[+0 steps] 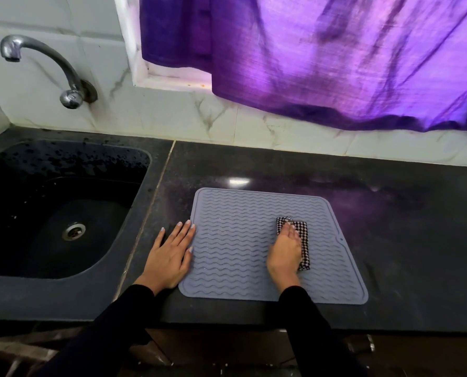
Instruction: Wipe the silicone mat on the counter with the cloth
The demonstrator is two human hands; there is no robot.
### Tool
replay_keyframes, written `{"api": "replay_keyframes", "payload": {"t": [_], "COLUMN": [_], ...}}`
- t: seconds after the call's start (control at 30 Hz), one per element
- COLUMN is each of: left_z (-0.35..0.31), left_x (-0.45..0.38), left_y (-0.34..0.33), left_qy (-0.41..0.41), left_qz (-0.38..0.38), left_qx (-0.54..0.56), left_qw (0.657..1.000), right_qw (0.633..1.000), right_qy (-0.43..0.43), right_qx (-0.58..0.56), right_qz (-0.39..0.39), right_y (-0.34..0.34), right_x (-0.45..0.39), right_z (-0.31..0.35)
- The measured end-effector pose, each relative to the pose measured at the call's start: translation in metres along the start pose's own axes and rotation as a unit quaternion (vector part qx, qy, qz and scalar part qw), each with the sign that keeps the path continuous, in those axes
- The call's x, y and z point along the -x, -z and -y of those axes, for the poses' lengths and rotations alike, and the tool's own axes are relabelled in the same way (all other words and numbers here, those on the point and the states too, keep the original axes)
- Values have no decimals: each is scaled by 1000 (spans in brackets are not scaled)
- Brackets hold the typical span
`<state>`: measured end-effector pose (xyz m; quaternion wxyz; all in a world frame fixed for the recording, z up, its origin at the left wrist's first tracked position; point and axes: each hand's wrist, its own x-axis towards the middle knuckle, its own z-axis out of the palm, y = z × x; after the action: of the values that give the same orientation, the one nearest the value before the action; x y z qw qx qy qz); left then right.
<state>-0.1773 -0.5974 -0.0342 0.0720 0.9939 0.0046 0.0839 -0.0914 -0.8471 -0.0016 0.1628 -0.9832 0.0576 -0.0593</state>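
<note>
A grey silicone mat [243, 213] with wavy ridges lies flat on the dark counter [390, 227]. A folded black-and-white checked cloth [303, 242] sits on the mat's right half. My right hand [285, 253] lies on top of the cloth, fingers extended over it and pressing it onto the mat. My left hand [169, 254] rests flat with spread fingers at the mat's left edge, fingertips touching the rim, palm on the counter.
A black sink [14, 186] with a drain is set into the counter on the left, and a metal tap [50, 63] sticks out of the tiled wall above it. A purple curtain [335, 55] hangs over the back wall. The counter's front edge runs just below my wrists.
</note>
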Motion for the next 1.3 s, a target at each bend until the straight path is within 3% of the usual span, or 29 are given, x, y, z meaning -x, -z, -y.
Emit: {"api": "replay_keyframes", "payload": {"t": [0.17, 0.23, 0.3, 0.33, 0.4, 0.43, 0.5, 0.53, 0.6, 0.63, 0.7, 0.8, 1.13, 1.2, 1.3], "left_z": [-3, -3, -3, -3, -1, 0, 1, 1, 3, 5, 9, 12, 13, 13, 15], "left_x": [2, 1, 0, 0, -2, -3, -12, -17, -31, -39, -54, -66, -68, -68, -68], "left_y": [1, 0, 1, 2, 2, 3, 8, 11, 13, 12, 11, 3, -8, -9, -8], "left_qy": [-3, -2, -1, -5, -20, -20, -5, 4, 1, -6, -14, -18, -19, -21, -23], "left_qz": [-5, -8, -5, -3, 6, 13, -12, -25, -17, -7, 9, 23, 13, 7, 5], "left_qx": [7, 9, 8, 8, 19, 27, 48, 56, 55, 47, 33, 32, 38, 42, 42], "left_qw": [1000, 1000, 1000, 1000, 1000, 999, 999, 998, 998, 999, 999, 999, 999, 999, 999], "right_qw": [997, 994, 973, 939, 813, 782, 800, 842, 946, 972, 991, 996, 975, 940, 809], "right_qy": [66, 67, 55, 34, -32, -62, -86, -75, -20, 0, 25, 29, 71, 63, -63], "right_qx": [-11, -62, -191, -300, -524, -575, -576, -528, -323, -233, -134, -73, -202, -325, -563], "right_qz": [38, 57, 116, 164, 252, 231, 147, 86, -5, -16, 13, 35, 60, 87, 157], "right_y": [-6, -1, 12, 19, 37, 43, 55, 58, 60, 56, 37, 6, -9, -10, 3], "right_x": [24, 25, 18, 12, 4, -2, -13, -21, -30, -32, -27, -16, 8, 7, -4], "right_z": [41, 51, 53, 53, 49, 43, 34, 27, 16, 12, 9, 15, 85, 95, 100]}}
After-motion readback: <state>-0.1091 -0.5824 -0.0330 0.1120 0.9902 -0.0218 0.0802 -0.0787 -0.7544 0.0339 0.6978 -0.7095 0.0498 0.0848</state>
